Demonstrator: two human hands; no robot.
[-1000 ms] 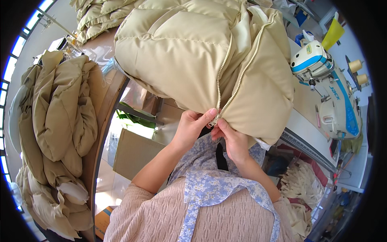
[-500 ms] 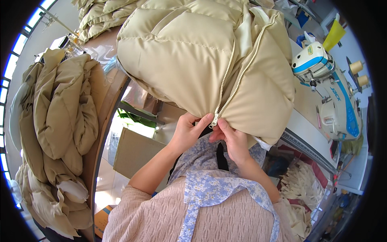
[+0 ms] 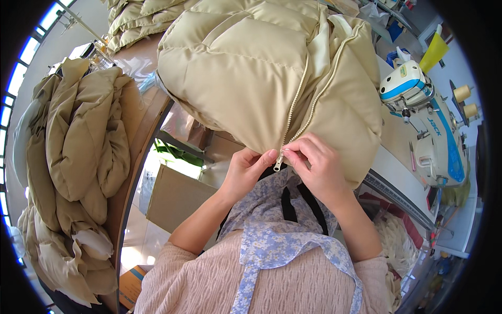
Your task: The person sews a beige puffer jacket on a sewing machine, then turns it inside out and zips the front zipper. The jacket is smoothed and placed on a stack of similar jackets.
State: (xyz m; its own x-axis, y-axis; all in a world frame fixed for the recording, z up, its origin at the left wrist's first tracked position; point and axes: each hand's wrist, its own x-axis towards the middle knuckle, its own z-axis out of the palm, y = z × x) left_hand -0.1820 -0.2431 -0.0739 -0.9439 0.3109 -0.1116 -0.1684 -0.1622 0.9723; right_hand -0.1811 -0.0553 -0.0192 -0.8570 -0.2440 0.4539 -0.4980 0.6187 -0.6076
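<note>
A beige quilted puffer jacket (image 3: 230,89) lies bunched over the table's front edge toward me. Its zipper (image 3: 317,104) runs down to the hem with the two rows of teeth spread apart above. They meet at a pale metal slider, whose pull tab (image 3: 278,166) hangs down between my fingers. My left hand (image 3: 244,170) pinches the jacket's hem just left of the slider, thumb on top. From the right, my right hand (image 3: 320,166) has thumb and forefinger closed on the zipper right beside the slider. Its other fingers curl over the fabric.
To the right stands a white and blue sewing machine (image 3: 436,125) with thread cones (image 3: 465,102). Darker beige garments (image 3: 78,141) are heaped on the left table edge. More quilted pieces (image 3: 141,23) lie at the back left. A cardboard box (image 3: 178,196) sits below.
My right hand has risen from below the hem to over the fabric and now pinches beside the slider. The left hand keeps its hold. The jacket has barely shifted.
</note>
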